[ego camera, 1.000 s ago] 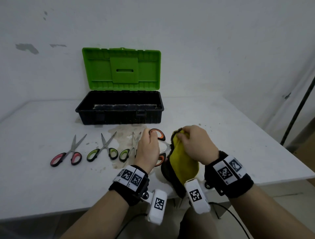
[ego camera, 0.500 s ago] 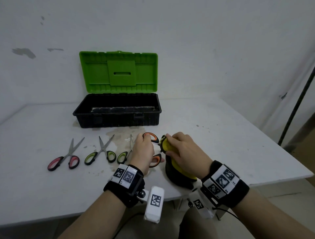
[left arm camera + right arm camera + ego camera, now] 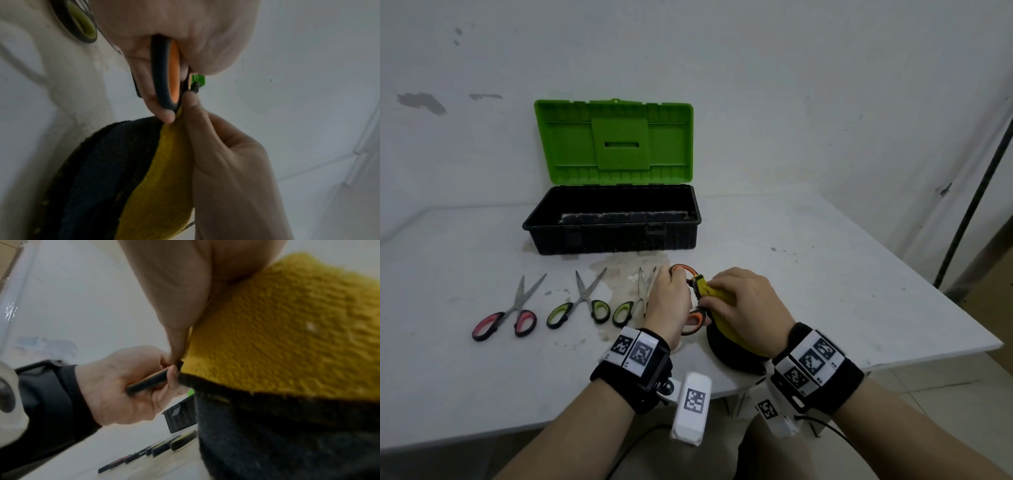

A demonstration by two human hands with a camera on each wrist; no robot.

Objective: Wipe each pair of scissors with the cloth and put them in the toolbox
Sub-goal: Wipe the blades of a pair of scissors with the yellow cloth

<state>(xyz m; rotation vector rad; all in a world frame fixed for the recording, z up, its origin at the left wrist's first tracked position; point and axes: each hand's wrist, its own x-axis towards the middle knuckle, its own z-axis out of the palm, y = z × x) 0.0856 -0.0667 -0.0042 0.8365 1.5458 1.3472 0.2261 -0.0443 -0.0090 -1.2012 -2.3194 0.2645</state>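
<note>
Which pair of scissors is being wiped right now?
The orange-handled scissors, gripped in the left hand; the red pair and both green pairs lie untouched on the table.

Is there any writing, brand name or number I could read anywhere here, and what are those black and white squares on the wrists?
No readable words, brands or numbers in any view.
Wristbands: black-and-white square code markers, patterns, not text; tiny marks at their edge are too small to read.
Wrist camera: one more such marker, no text.
Toolbox, scissors and cloth: no label visible.
</note>
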